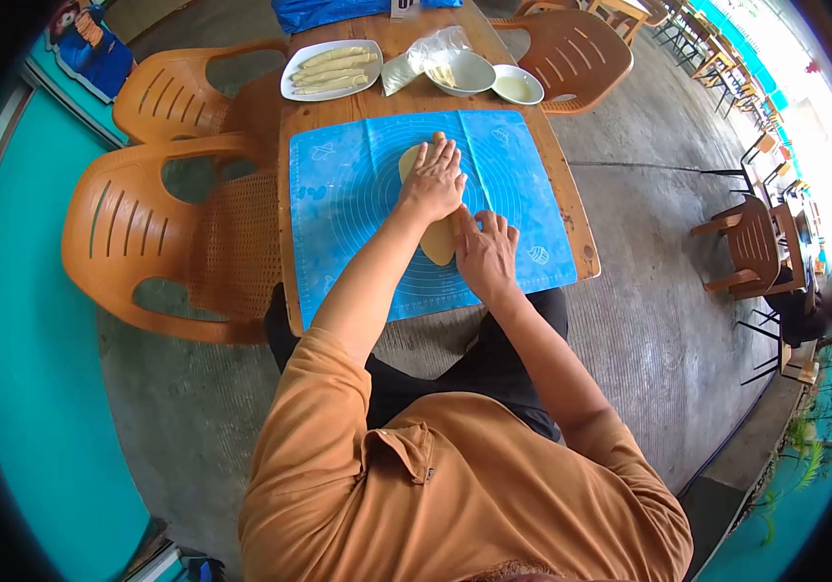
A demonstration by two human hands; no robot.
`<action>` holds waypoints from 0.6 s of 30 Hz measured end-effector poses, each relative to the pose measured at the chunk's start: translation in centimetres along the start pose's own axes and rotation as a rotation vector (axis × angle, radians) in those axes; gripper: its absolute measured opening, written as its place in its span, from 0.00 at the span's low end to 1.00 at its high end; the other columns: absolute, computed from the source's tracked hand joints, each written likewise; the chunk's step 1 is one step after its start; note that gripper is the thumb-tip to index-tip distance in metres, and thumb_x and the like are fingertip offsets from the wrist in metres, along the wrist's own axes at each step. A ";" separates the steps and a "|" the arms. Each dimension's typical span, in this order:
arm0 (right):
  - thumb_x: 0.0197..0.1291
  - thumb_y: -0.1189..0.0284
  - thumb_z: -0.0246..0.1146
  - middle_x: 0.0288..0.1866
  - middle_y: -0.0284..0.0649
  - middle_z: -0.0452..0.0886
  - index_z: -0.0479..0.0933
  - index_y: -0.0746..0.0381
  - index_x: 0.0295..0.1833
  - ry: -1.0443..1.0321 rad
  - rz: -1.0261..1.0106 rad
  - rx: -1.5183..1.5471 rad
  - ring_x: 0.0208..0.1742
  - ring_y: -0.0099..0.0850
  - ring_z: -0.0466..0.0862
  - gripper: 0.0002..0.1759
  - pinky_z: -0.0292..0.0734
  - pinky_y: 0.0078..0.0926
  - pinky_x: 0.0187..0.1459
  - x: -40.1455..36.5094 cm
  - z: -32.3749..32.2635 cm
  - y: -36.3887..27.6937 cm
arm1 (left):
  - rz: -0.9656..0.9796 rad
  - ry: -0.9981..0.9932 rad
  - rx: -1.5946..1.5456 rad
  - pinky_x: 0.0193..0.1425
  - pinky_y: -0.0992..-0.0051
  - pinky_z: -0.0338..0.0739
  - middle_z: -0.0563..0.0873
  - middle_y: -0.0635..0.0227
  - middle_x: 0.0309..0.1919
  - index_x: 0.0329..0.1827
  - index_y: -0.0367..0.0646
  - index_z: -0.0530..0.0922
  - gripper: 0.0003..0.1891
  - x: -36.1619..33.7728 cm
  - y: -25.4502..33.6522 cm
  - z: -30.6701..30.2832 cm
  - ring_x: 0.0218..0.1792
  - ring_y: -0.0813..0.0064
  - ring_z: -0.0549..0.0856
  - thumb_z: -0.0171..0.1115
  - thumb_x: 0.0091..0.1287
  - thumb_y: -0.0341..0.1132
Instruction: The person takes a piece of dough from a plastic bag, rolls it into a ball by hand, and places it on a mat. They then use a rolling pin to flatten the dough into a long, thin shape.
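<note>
A flat, elongated sheet of pale dough lies on the blue measuring mat. Across it runs what looks like a slim wooden rolling pin; only its far end shows clearly. My left hand rests palm down over the pin, fingers stretched forward and slightly apart, hiding its middle. Lower right, my right hand sits by the pin's near end and the dough's right edge. Its fingers are bent and spread a little, and its thumb side seems to touch the pin.
Behind the mat stand a white plate of rolled dough strips, a clear bag of white powder, a bowl and a smaller bowl. Orange chairs flank the wooden table on the left, another chair behind right.
</note>
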State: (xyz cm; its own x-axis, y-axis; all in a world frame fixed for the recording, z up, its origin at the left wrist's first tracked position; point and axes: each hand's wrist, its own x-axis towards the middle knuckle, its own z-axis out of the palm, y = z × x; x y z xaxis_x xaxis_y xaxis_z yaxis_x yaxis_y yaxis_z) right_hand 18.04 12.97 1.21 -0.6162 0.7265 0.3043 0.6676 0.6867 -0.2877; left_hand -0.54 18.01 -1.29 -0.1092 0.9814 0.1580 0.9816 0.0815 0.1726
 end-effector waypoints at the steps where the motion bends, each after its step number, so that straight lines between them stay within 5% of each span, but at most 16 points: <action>1: 0.70 0.73 0.61 0.63 0.48 0.80 0.75 0.59 0.76 0.002 -0.003 -0.003 0.67 0.46 0.78 0.28 0.68 0.48 0.65 0.0 0.0 -0.1 | 0.004 0.073 -0.060 0.92 0.53 0.39 0.62 0.57 0.86 0.84 0.36 0.65 0.34 -0.4 -0.5 0.2 0.88 0.63 0.56 0.41 0.84 0.51; 3: 0.73 0.72 0.59 0.77 0.50 0.75 0.72 0.60 0.78 0.045 -0.137 -0.056 0.81 0.49 0.70 0.29 0.63 0.52 0.77 0.0 0.3 -0.3 | -0.007 0.112 -0.078 0.92 0.52 0.40 0.63 0.56 0.86 0.83 0.36 0.66 0.34 -1.1 -1.4 0.4 0.87 0.62 0.58 0.42 0.83 0.51; 7: 0.74 0.72 0.56 0.86 0.50 0.65 0.67 0.65 0.82 -0.038 -0.186 0.038 0.88 0.46 0.60 0.32 0.47 0.55 0.87 -0.4 1.6 -1.0 | -0.040 0.180 -0.112 0.90 0.45 0.41 0.67 0.54 0.84 0.82 0.35 0.68 0.34 -2.7 -2.8 -0.3 0.86 0.59 0.63 0.45 0.82 0.51; 12: 0.73 0.72 0.57 0.88 0.52 0.60 0.65 0.72 0.81 -0.135 -0.246 -0.023 0.87 0.47 0.61 0.33 0.51 0.50 0.87 -0.3 2.5 -2.0 | -0.106 -0.057 0.043 0.89 0.42 0.45 0.67 0.54 0.84 0.82 0.35 0.66 0.34 -2.8 -3.5 -4.0 0.86 0.58 0.61 0.50 0.82 0.50; 13: 0.74 0.71 0.58 0.87 0.54 0.60 0.64 0.73 0.81 -0.094 -0.250 -0.002 0.88 0.48 0.61 0.34 0.52 0.49 0.87 -0.5 2.8 -2.0 | -0.065 0.092 -0.075 0.89 0.44 0.46 0.66 0.53 0.84 0.83 0.34 0.65 0.33 -2.7 -3.6 -3.3 0.86 0.57 0.60 0.50 0.82 0.48; 18: 0.78 0.66 0.54 0.87 0.62 0.57 0.60 0.78 0.81 -0.103 -0.241 0.131 0.88 0.52 0.57 0.35 0.50 0.49 0.87 -0.5 1.9 -2.4 | 0.070 0.027 -0.138 0.90 0.49 0.48 0.65 0.55 0.85 0.83 0.36 0.66 0.31 -2.4 -3.3 -1.1 0.87 0.59 0.59 0.48 0.83 0.47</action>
State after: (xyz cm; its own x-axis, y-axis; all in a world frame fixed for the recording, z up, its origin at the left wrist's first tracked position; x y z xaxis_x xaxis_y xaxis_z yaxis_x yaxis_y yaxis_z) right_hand 15.95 10.97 -0.02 -0.7942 0.5360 0.2863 0.4411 0.8326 -0.3350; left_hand -3.71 15.16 -1.23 -0.0472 0.9786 0.2002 0.9565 -0.0135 0.2915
